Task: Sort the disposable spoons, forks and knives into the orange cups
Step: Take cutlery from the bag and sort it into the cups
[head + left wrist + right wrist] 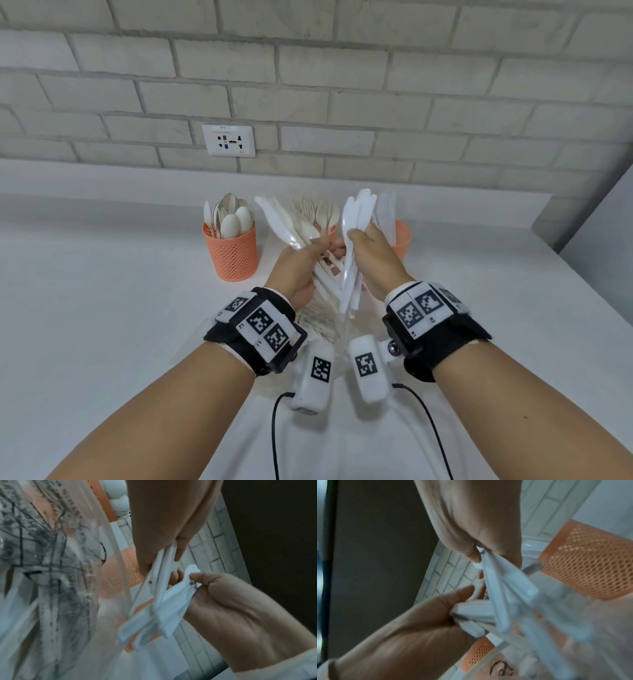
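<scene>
Knives in right hand: a bunch of white knives (356, 240) held above the middle of the worktop, long axis near upright, blades fanned up toward the back wall, handles hanging toward the near edge.
Right hand: the right hand (375, 260) has fingers and thumb curled tight round the middle of that bunch; the right wrist view shows the thumb pressed on the handles.
Cutlery in left hand: a second bunch of white cutlery (294, 226), partly in a clear plastic bag (322, 318), long axis tilted, tips pointing up and to the left; serrated knife blades show at the top.
Left hand: the left hand (298, 270) grips this bunch with curled fingers, just beside the right hand; the two bunches cross below the hands.
Left cup: an orange mesh cup (234, 253) left of the hands, full of spoons (233, 216) standing bowls up.
Middle cup: mostly hidden behind the hands; forks (317, 209) stick up from it, tines up.
Right cup: an orange cup (402, 236) behind the right hand, with knives standing in it.
Worktop: white worktop (102, 291); all three cups stand toward its back edge.
Wall: pale brick with a socket plate (228, 140) above the left cup.
</scene>
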